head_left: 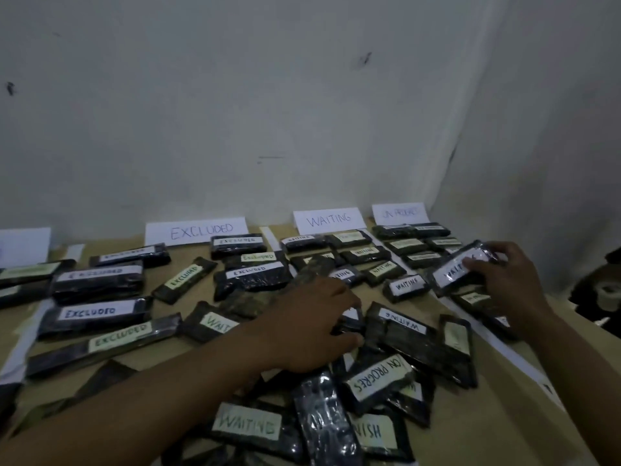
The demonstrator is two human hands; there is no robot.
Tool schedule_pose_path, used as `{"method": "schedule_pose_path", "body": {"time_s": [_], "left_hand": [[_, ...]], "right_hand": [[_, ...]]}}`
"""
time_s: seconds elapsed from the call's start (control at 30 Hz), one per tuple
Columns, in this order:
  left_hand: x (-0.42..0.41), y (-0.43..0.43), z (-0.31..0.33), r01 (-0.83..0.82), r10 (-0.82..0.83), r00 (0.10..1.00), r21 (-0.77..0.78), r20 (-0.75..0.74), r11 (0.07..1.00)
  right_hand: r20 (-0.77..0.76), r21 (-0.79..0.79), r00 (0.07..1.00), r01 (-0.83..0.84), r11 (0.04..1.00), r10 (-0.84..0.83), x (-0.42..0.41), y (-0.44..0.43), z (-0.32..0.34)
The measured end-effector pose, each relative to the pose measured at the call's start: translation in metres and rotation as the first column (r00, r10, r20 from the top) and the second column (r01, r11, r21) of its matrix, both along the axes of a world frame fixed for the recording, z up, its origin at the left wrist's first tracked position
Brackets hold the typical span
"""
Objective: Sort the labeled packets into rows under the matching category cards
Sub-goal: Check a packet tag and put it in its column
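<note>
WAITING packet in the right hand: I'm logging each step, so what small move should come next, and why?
Probably carry it left and lay it just in front of the frontmost laid WAITING packet. The right hand grips the held WAITING packet near the ON PROGRESS rows, but the WAITING card stands further left. The left hand grips a pile packet.

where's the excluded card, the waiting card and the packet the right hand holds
excluded card [198,231], head view, on its written word
waiting card [329,219], head view, on its written word
held packet [452,274], head view, on its white label
</note>
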State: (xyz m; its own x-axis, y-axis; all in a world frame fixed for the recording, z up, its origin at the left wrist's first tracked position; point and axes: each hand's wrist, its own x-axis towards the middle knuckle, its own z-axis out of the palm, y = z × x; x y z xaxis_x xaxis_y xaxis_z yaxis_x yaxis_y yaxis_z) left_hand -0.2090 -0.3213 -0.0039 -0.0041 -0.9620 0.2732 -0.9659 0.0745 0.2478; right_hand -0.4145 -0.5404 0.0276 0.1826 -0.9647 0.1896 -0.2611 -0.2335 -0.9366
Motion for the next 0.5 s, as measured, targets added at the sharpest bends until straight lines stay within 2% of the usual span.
{"method": "schedule_pose_path", "body": {"time_s": [0.07, 0.17, 0.27, 0.37, 0.5], "left_hand": [[-0.011, -0.022, 0.0, 0.056, -0.06, 0.995, 0.048, 0.074, 0.997], [-0.022, -0.048, -0.005, 0.083, -0.109, 0.981, 0.158, 0.163, 0.984], [-0.025, -0.056, -0.014, 0.096, -0.137, 0.978, 0.243, 0.159, 0.965], [-0.025, -0.056, -0.017, 0.1, -0.126, 0.989, 0.279, 0.076, 0.955], [-0.026, -0.057, -0.014, 0.109, -0.127, 0.991, 0.261, 0.052, 0.959]], "right_hand": [[-0.024, 0.01, 1.0, -0.011, 1.0, 0.011, -0.007, -0.006, -0.015], [-0.028, 0.115, 0.995, -0.088, 0.99, 0.092, -0.007, -0.011, -0.039], [-0.081, 0.193, 0.988, -0.111, 0.975, 0.128, -0.007, -0.015, -0.056], [-0.143, 0.154, 0.982, -0.104, 0.983, 0.126, -0.007, -0.019, -0.058], [-0.391, 0.036, 0.915, -0.092, 0.995, 0.098, -0.006, -0.025, -0.059]]}}
